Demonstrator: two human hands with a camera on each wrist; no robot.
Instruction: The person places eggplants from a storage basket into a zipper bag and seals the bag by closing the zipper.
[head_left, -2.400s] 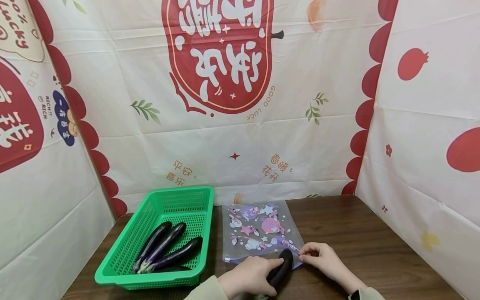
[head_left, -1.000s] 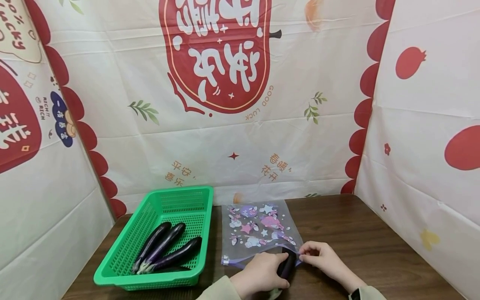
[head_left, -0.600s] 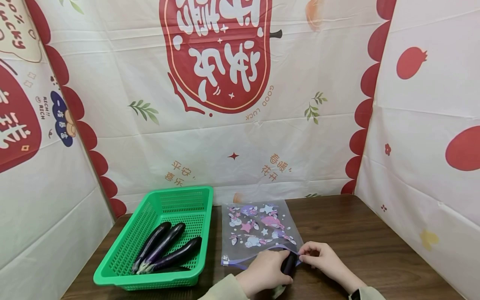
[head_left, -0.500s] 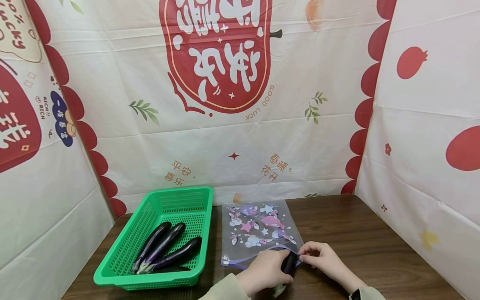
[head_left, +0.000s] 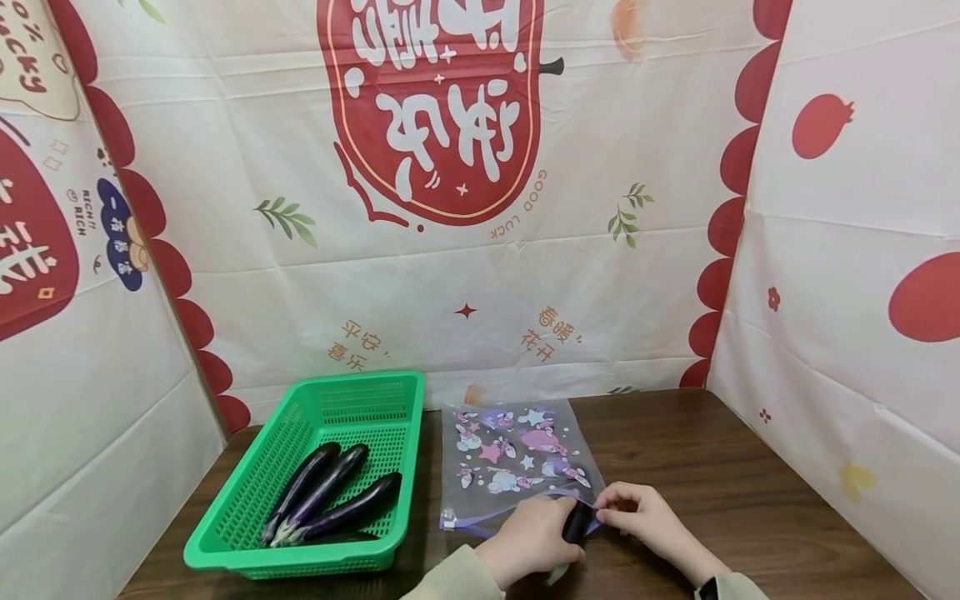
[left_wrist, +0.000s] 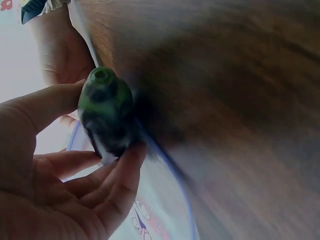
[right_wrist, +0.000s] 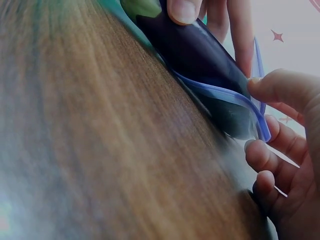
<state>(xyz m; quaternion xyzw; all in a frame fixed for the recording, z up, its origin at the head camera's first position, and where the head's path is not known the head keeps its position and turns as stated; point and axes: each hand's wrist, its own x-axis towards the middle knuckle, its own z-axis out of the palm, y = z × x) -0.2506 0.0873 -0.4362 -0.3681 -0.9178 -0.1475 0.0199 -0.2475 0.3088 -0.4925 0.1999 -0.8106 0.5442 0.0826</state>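
Item, nearest: one eggplant (head_left: 576, 527), stem end (left_wrist: 102, 82) toward 7 o'clock, tip toward 1 and just within the bag's mouth (right_wrist: 220, 93); the greater part outside. Step in hand, as I judge it: sliding it in. I would push along its own axis toward 1 o'clock, tip clear of the lower lip, and shift the hold back to the stem end before the knuckles meet the rim.

Item: left hand (head_left: 531, 537), wrist from 7 o'clock, thumb on one side and fingers on the other, gripping the eggplant.

Item: right hand (head_left: 641, 518), forearm from 4 o'clock, thumb and fingers pinching the mouth's corner. I would have it raise the upper lip and brace against the push. Whether the thumb touches the eggplant, I cannot tell.

Item: one bag (head_left: 483, 498), translucent, printed, flat on the table (head_left: 675, 442), extending toward 12; slider (head_left: 448, 521) at 9 o'clock from the left hand. Thin film; a hurried push could bunch it.

Item: one green basket (head_left: 300, 563), between 9 and 10 o'clock, holding three eggplants (head_left: 326, 490) in plain view.

Item, farthest: printed cloth backdrop (head_left: 412, 321), 12 o'clock.
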